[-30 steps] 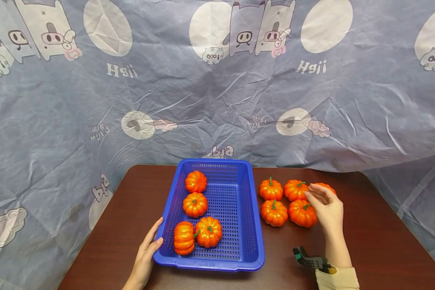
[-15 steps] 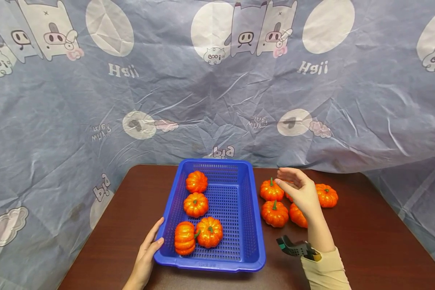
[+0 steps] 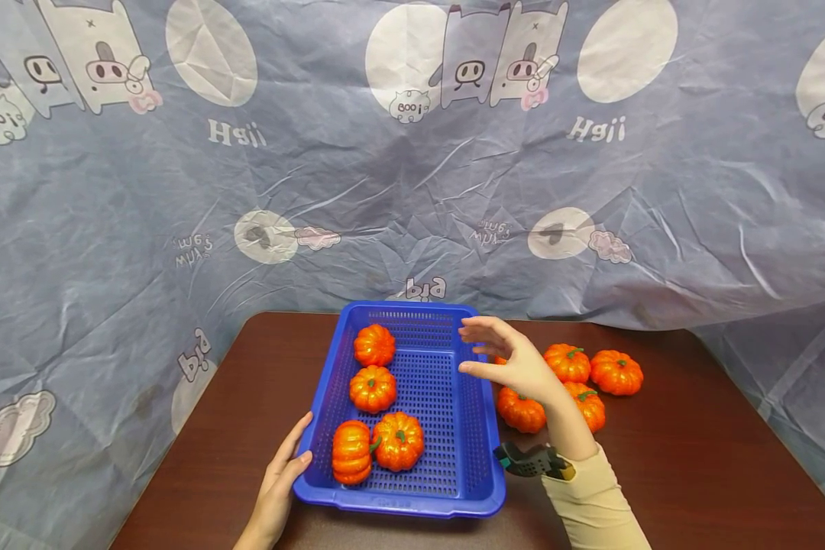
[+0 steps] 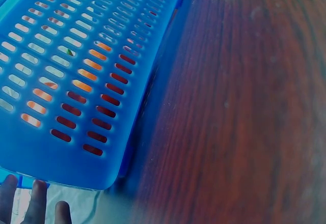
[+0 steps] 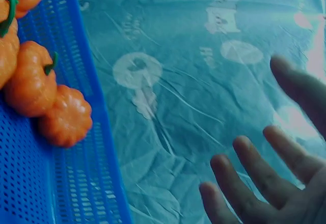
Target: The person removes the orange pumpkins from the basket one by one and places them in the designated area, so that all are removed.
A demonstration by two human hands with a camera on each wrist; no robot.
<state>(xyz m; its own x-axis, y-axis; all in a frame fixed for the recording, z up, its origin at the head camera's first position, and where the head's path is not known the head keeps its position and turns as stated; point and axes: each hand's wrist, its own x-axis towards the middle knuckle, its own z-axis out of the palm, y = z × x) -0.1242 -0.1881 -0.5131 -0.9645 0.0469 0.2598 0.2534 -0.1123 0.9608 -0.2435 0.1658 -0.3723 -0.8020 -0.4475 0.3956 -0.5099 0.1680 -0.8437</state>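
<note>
My right hand (image 3: 516,363) hangs in the air over the right rim of the blue basket (image 3: 480,428), fingers straight and spread, its grip apart and holding nothing; the right wrist view shows those fingers (image 5: 244,175) splayed against the backdrop. My left hand (image 3: 278,477) lies flat on the surface (image 3: 694,473) at about 8 o'clock from the basket's middle, fingers relaxed and touching the near-left corner, grip apart too; from the left wrist view only the fingertips (image 4: 35,198) show, under the basket's slotted wall (image 4: 76,81).

The basket sits in the middle of the surface with its long axis running from 6 to 12 o'clock, away from me. Inside it, four orange pumpkins keep to the left side: one (image 3: 374,344) at 12 o'clock, one (image 3: 372,388) just nearer, then a pair at 7 o'clock, one upright (image 3: 399,440) and one tipped on its side (image 3: 351,451), touching each other.

At 3 o'clock from the basket, a cluster of loose pumpkins (image 3: 616,372) rests on the surface, stems up, partly hidden behind my right wrist. A wrinkled blue cartoon-print cloth (image 3: 412,191) hangs behind everything.
</note>
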